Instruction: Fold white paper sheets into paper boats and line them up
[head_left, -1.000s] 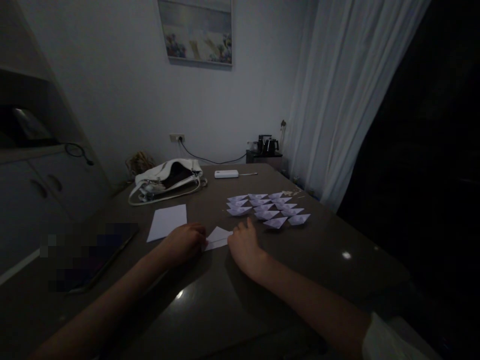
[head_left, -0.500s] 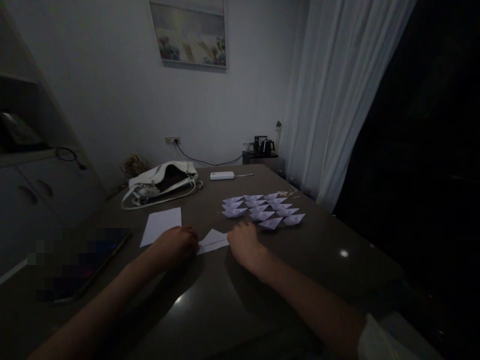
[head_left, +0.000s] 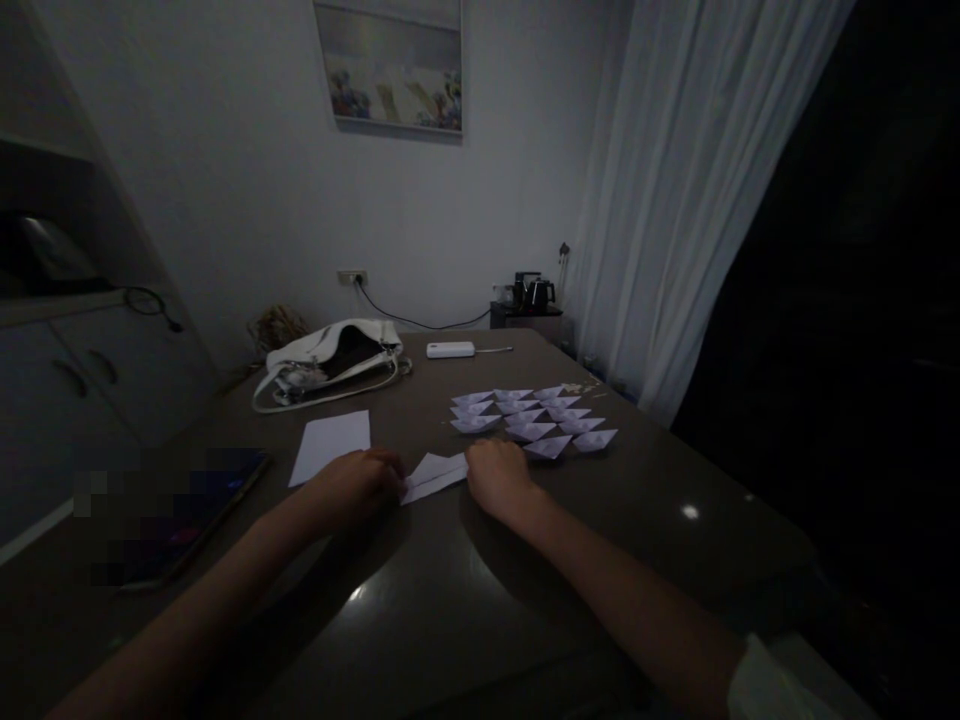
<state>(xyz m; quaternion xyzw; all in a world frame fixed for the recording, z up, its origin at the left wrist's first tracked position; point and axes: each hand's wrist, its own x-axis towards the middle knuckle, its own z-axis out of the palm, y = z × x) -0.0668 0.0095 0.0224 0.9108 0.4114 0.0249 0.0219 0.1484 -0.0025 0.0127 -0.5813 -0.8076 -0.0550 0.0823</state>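
Observation:
A partly folded sheet of white paper lies across the table between my hands, with a peak at its top and a strip along its lower edge. My left hand is closed on its left end, fingers curled. At the opposite end my right hand grips the paper, its fingertips hidden behind the knuckles. Just beyond the right hand, folded paper boats stand in rows. A flat stack or sheet of white paper rests behind my left hand.
On the dark table, a white handbag lies at the back left and a white power bank with a short cable at the back. A tablet-like device, partly blurred, is at the left. Small scraps lie behind the boats.
The view has shifted slightly, so everything sits a little further right. Both hands still hold the ends of the folded paper, whose lower strip now looks a little more tilted.

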